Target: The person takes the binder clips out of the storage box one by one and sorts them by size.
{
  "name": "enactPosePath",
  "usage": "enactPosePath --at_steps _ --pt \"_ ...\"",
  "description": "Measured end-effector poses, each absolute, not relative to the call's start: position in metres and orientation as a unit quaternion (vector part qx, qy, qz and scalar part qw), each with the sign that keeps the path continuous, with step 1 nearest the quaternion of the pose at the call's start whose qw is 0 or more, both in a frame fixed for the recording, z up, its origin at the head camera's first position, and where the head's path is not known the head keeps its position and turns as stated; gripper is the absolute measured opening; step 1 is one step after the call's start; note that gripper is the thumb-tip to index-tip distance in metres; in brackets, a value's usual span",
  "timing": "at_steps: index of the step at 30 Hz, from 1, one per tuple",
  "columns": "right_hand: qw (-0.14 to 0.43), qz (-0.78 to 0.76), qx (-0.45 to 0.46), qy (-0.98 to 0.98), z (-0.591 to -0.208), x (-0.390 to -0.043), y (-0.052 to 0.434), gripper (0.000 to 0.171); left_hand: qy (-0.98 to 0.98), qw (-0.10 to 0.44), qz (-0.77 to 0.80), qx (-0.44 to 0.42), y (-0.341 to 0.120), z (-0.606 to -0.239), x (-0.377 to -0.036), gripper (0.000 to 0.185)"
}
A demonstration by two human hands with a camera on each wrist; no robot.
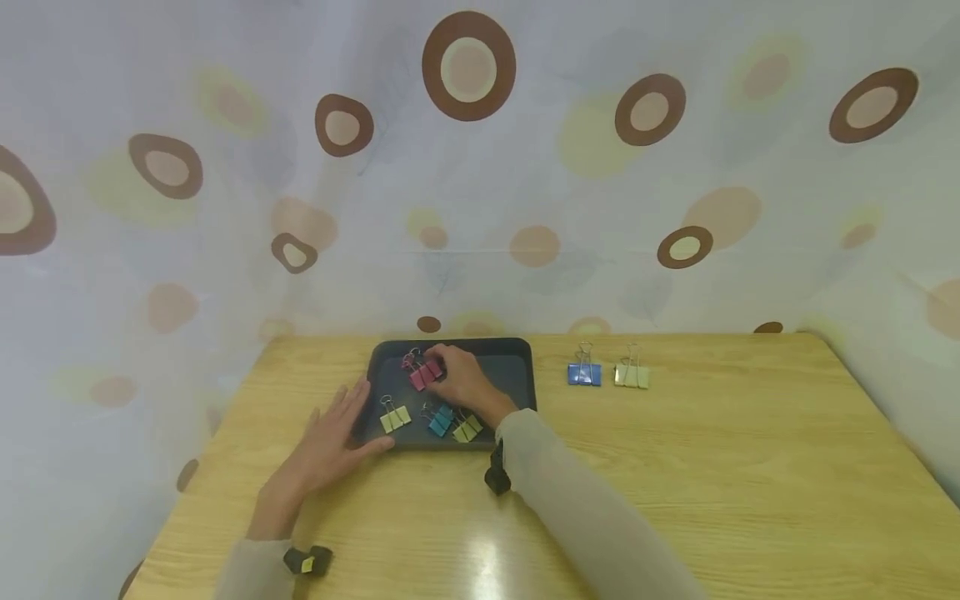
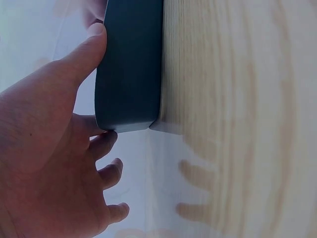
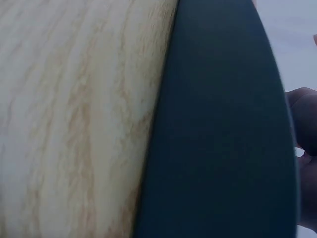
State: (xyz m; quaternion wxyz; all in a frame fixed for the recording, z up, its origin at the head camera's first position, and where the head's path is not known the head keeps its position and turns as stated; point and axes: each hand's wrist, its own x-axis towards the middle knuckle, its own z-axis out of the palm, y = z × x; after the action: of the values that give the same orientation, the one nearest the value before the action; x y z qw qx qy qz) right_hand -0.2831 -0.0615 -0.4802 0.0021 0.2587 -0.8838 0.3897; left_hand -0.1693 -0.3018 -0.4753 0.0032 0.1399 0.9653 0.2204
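Hands at the binder-clip tray

Right hand (image 1: 463,379) reaches into the dark tray (image 1: 517,364) on the wooden surface (image 1: 712,467), its curled fingers pinching the pink binder clip (image 1: 422,372) near the tray's far left corner; left hand (image 1: 333,437) lies flat with fingers straight and spread, holding nothing, thumb against the tray's left near edge; a yellow clip (image 1: 394,416), a teal clip (image 1: 439,419) and another yellow clip (image 1: 467,427) lie along the tray's near side; a blue clip (image 1: 584,372) and a pale yellow clip (image 1: 632,375) stand on the surface to the right, apart from the tray.
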Motion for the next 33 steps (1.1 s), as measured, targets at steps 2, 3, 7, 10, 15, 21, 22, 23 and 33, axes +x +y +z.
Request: enactPosePath --at_steps 2,3,7,10,15,21,22,23,33 --pt "0.005 0.395 0.251 -0.884 -0.481 -0.283 -0.061 0.04 0.965 0.002 0.22 0.14 -0.301 -0.476 -0.169 0.098" --pt "0.004 0.396 0.248 -0.884 -0.481 -0.283 -0.062 0.039 0.966 0.001 0.218 0.14 -0.301 -0.476 -0.169 0.098" --pt "-0.01 0.397 0.236 -0.887 -0.476 -0.281 -0.064 0.037 0.966 0.0 0.219 0.14 -0.3 -0.475 -0.17 0.099" --pt "-0.011 0.388 0.226 -0.894 -0.476 -0.282 -0.066 0.032 0.965 0.003 0.221 0.138 -0.299 -0.474 -0.17 0.099" --pt "-0.017 0.391 0.2 -0.898 -0.476 -0.283 -0.068 0.021 0.964 0.008 0.228 0.135 -0.298 -0.473 -0.169 0.1" --pt "-0.018 0.421 0.188 -0.887 -0.477 -0.285 -0.065 0.013 0.964 0.008 0.231 0.135 -0.296 -0.471 -0.167 0.099" --pt "-0.017 0.427 0.19 -0.884 -0.476 -0.284 -0.065 0.013 0.964 0.009 0.231 0.135 -0.296 -0.471 -0.166 0.099" --pt "-0.016 0.433 0.191 -0.881 -0.476 -0.284 -0.064 0.012 0.964 0.009 0.231 0.135 -0.296 -0.47 -0.166 0.099" --pt "-0.004 0.475 0.186 -0.86 -0.466 -0.284 -0.063 0.01 0.964 0.005 0.229 0.136 -0.3 -0.471 -0.167 0.099"
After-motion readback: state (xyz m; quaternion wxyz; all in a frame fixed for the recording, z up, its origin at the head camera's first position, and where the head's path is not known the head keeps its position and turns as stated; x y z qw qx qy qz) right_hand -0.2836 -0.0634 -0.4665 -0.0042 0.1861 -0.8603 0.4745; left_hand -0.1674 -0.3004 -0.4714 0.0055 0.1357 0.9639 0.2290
